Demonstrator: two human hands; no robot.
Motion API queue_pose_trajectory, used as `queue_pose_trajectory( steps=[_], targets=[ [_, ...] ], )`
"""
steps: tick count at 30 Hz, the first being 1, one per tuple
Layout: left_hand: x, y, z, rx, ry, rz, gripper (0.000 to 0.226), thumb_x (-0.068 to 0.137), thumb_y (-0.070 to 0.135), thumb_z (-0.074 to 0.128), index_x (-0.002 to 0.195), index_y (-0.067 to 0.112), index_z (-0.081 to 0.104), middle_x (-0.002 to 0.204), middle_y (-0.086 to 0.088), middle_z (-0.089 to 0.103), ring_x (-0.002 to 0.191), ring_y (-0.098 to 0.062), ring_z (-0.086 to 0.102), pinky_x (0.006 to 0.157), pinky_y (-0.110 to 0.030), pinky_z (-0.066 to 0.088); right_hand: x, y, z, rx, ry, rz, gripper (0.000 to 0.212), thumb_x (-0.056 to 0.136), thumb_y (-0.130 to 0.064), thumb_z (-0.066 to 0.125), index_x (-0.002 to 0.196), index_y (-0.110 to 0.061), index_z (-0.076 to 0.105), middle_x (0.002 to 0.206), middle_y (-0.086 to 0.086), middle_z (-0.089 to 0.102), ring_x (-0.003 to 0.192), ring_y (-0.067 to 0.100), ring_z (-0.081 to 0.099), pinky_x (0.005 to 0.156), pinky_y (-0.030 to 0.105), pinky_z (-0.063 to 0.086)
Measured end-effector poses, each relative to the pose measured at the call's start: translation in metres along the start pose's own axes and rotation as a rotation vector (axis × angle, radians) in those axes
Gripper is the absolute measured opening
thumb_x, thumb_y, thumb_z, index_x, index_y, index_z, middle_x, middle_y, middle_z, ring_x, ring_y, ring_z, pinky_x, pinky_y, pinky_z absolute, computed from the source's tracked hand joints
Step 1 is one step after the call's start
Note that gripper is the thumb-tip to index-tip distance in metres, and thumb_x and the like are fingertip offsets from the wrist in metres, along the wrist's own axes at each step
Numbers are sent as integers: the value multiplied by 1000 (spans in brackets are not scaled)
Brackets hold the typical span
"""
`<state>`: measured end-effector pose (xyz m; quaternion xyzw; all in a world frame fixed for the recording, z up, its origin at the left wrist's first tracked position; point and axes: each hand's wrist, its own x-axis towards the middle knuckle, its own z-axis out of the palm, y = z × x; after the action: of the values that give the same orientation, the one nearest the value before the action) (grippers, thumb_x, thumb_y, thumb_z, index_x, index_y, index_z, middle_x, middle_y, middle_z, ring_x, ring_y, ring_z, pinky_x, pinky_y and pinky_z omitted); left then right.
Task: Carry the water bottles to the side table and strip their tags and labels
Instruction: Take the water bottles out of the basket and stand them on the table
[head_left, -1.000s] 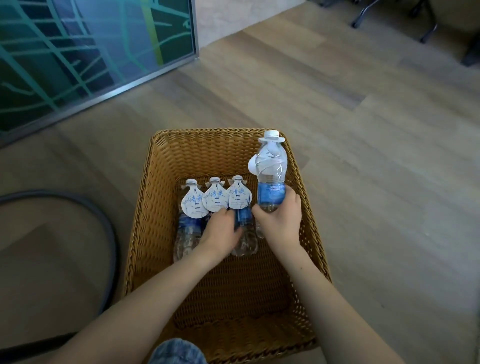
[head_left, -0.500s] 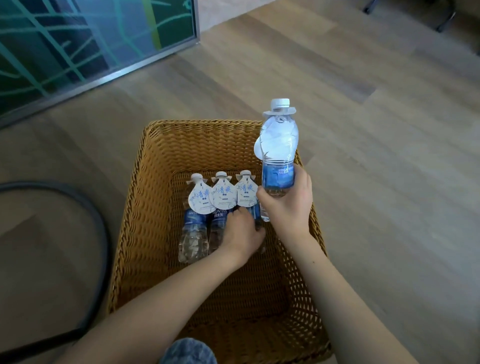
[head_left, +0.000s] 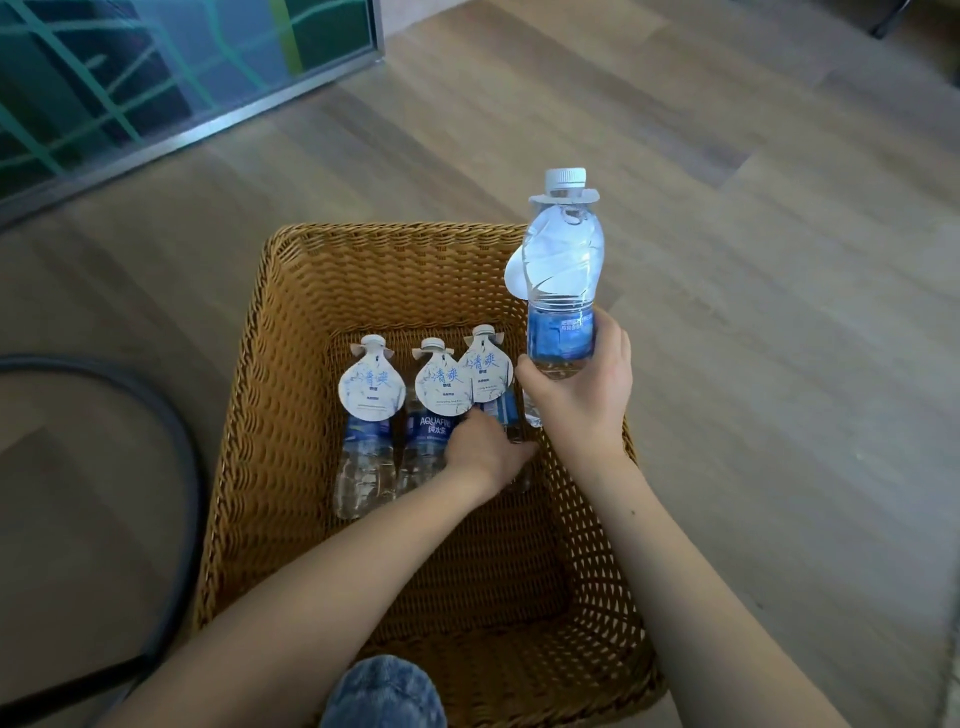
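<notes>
Water bottle raised higher in right hand, white tag, blue label

Right hand held high, fingers curled in a grip; left hand lower, likewise gripping.

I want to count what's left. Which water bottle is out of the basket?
The bottle in the right hand, held upright above the basket's right rim. The other three sit in a row inside; the left hand grips the rightmost bottle.
</notes>
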<state>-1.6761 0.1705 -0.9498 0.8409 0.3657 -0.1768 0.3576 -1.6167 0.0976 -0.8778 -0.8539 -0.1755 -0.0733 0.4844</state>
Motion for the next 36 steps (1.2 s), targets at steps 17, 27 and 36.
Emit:
queue_pose_trajectory(
  steps=[17,27,36],
  targets=[
    [2,-30,-15,-646,-140,10,49,81,29,78,120,21,50,104,5,63,87,-6,60,65,-22,46,-4,-5,-4,14,-27,15,66,68,-21,86,126,-11,56,109,-5,56,99,2,47,82,-2,32],
    [-4,-22,-49,-831,157,106,58,72,27,81,120,30,47,107,8,67,97,-6,65,74,-22,48,12,-20,-13,83,19,39,62,66,-29,81,122,-13,58,105,-11,55,103,13,54,80,-2,34],
    [-19,7,-132,-815,422,245,56,63,30,86,99,39,45,97,10,65,79,11,64,56,-3,45,44,-56,-13,200,43,37,55,63,-30,76,114,-30,56,102,-12,56,101,13,56,80,10,41]
  ],
)
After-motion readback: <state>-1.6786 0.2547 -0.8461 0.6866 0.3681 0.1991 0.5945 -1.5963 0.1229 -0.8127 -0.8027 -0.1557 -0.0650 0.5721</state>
